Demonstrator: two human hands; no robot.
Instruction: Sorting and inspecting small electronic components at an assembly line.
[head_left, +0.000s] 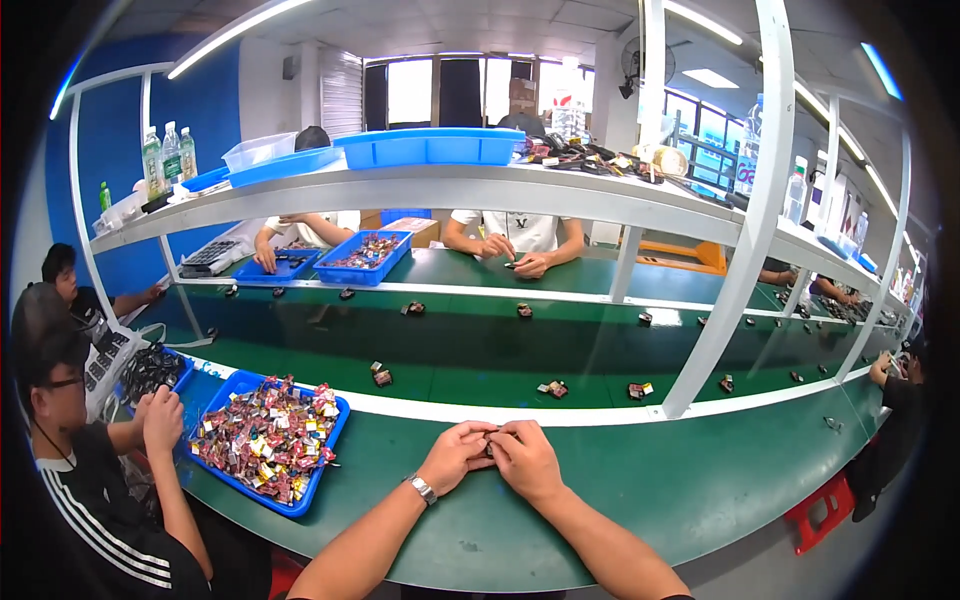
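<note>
My left hand (452,464) and my right hand (528,464) meet just above the green worktop (620,480), close to its white far rail. Pinched between the fingertips of both is a small dark part (489,449), mostly covered by the fingers, so its exact kind stays hidden. To the left of my hands stands a blue tray (300,509), heaped with small reddish circuit boards (262,440) bearing yellow and white pieces. A metal-banded watch sits on my left wrist.
Past the rail runs a dark green conveyor belt (470,352) with small assemblies (553,389) spaced along it. A white post (735,250) rises at right, under a loaded shelf (430,182). One co-worker (100,470) sits close at left; others work opposite. A red stool (825,512) stands right.
</note>
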